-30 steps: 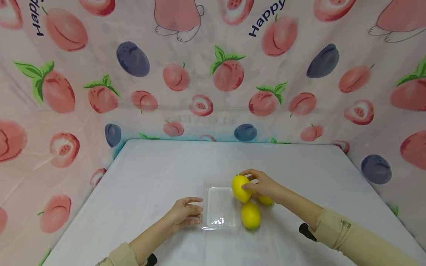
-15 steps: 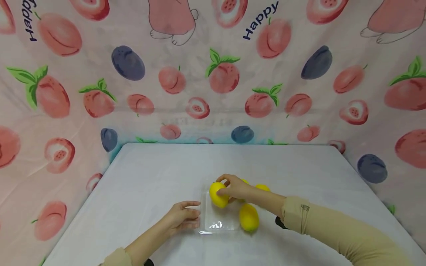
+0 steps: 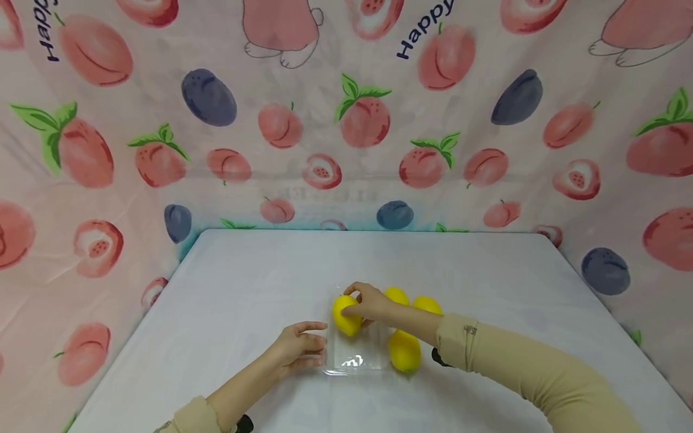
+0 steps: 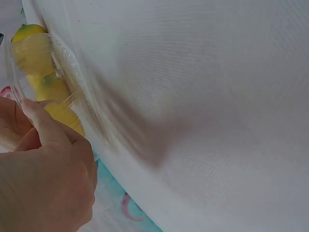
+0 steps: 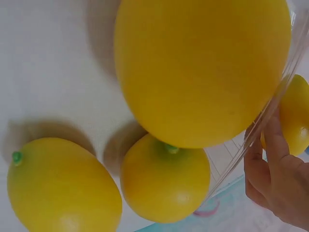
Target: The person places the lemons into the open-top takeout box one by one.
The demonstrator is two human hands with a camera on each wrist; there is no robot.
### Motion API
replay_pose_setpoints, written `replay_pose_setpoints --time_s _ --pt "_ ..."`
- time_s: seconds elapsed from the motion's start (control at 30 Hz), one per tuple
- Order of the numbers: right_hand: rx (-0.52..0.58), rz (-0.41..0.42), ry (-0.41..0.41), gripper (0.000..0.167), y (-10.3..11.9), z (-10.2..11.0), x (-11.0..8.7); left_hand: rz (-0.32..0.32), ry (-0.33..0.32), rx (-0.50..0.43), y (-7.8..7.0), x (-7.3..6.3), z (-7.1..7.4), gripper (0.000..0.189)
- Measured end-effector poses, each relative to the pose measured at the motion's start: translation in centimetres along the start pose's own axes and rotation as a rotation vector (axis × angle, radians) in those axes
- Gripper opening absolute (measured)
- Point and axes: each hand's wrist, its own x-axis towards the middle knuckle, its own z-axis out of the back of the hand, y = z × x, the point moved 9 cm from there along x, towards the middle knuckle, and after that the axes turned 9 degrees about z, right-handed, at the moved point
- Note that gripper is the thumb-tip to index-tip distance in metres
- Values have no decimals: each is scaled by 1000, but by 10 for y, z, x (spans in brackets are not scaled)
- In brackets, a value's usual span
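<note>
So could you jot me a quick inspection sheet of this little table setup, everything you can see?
Surface: white table, smooth covering.
Job's things: clear plastic tray; lemon held over its far end; three more lemons lie on the table right of the tray.
Clutter: nothing seen.
Grips: left hand holds the tray's left edge; right hand grips the lemon from above.
Cables: nothing seen; dark wrist-worn devices only.
Surroundings: fruit-print cloth hangs behind and at both sides.
</note>
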Motion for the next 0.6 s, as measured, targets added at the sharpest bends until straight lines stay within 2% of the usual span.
replay_pose_setpoints --time_s 0.2,0.6 --pt "16 -4 -4 42 -1 -2 -1 -4 19 1 0 -1 -4 43" --pt "14 12 -21 38 3 4 3 8 -20 4 0 -1 -1 42"
